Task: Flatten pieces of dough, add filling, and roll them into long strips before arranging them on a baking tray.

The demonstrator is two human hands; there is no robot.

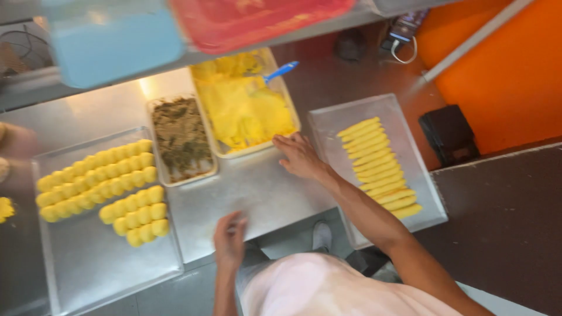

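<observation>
yellow sheets [249, 111] in steel tray [291, 111]

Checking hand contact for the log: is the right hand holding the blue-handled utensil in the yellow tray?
No. The right hand rests empty at the near rim of the yellow tray, while the blue-handled utensil lies untouched at the far side.

I log: tabletop [257, 193], dull silver steel. Left tray [88, 263], silver, rows of yellow pieces [99, 187]. Small pan [181, 140], brownish-green filling. Large pan [246, 111], bright yellow sheets, with a blue-handled tool [281, 71]. Right tray [410, 216], silver, yellow sticks [377, 167]. Wall [509, 70], orange. Overhead bins: pale blue [111, 41], red [257, 17].
</observation>
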